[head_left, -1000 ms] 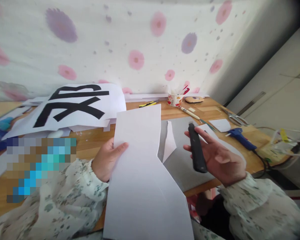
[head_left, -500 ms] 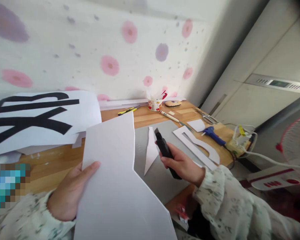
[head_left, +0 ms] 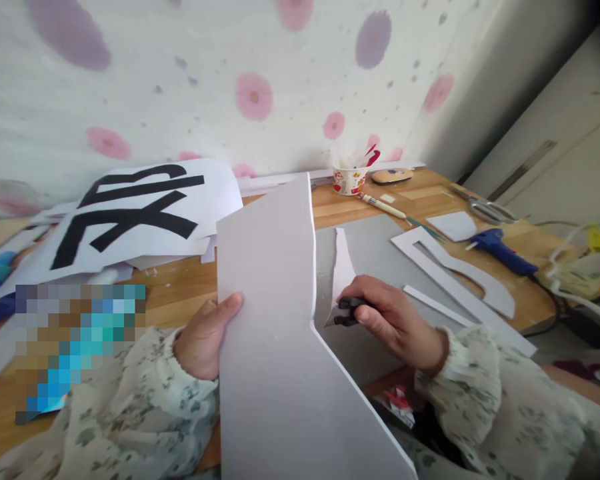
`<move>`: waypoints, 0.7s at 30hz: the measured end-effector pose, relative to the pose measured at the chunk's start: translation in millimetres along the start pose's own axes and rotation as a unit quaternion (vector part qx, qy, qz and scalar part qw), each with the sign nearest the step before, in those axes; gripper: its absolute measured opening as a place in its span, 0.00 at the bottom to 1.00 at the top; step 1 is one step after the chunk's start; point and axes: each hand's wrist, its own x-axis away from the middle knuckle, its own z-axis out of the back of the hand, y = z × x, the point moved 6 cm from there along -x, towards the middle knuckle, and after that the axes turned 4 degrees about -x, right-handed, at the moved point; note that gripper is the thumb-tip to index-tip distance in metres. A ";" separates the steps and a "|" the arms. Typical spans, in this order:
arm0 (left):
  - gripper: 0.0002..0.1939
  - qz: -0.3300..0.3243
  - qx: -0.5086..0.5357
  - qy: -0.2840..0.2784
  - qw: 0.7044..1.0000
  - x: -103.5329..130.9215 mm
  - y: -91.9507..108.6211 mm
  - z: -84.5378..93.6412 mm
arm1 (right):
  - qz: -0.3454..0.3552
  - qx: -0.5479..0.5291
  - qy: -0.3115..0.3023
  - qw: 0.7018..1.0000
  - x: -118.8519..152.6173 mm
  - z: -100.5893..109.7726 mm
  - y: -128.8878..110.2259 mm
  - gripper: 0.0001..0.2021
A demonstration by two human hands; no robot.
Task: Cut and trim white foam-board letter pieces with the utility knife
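Observation:
A large white foam board (head_left: pixel 270 320) with an angled right edge stands tilted in front of me. My left hand (head_left: pixel 207 333) grips its left edge, thumb on the near face and fingers hidden behind. To the right of the board, my right hand (head_left: pixel 393 317) is closed around a black utility knife (head_left: pixel 353 310), its tip pointing left toward the board's notch. Beneath the knife, a torn white offcut (head_left: pixel 343 257) lies on the grey cutting mat (head_left: pixel 367 233). A cut white letter shape (head_left: pixel 455 287) and a thin white strip (head_left: pixel 437 305) lie beside my right hand.
White paper with black lettering (head_left: pixel 145 213) lies at the left. Toward the back stand a patterned paper cup (head_left: pixel 350 180) and a computer mouse (head_left: pixel 391 175). A blue glue gun (head_left: pixel 503 250), scissors (head_left: pixel 485 208) and cables (head_left: pixel 575 267) are at the right.
My view has swung left. The knife has turned from pointing up and away to pointing left, close to the board's edge. My left hand keeps its hold on the board.

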 end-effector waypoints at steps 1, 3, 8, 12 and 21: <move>0.18 -0.001 0.003 -0.010 1.000 0.2 -0.5 -0.8 | -0.003 -0.004 0.000 1.000 -0.6 -3.0 0.6 0.18; 0.18 -0.004 0.006 -0.024 1.000 0.3 -1.5 -2.3 | -0.011 -0.007 0.011 1.000 -1.4 -6.7 2.0 0.19; 0.18 -0.006 0.012 -0.037 0.999 -0.4 -3.5 -2.6 | 0.006 0.000 0.022 1.000 -3.3 -10.6 -1.1 0.21; 0.20 -0.012 0.016 -0.043 0.999 -1.7 -5.1 -0.4 | -0.002 -0.007 0.001 1.000 -4.8 -13.5 -1.6 0.22; 0.22 0.012 0.012 -0.047 0.999 -0.8 -13.8 5.0 | 0.010 -0.036 -0.020 0.999 -1.2 -18.7 -4.3 0.23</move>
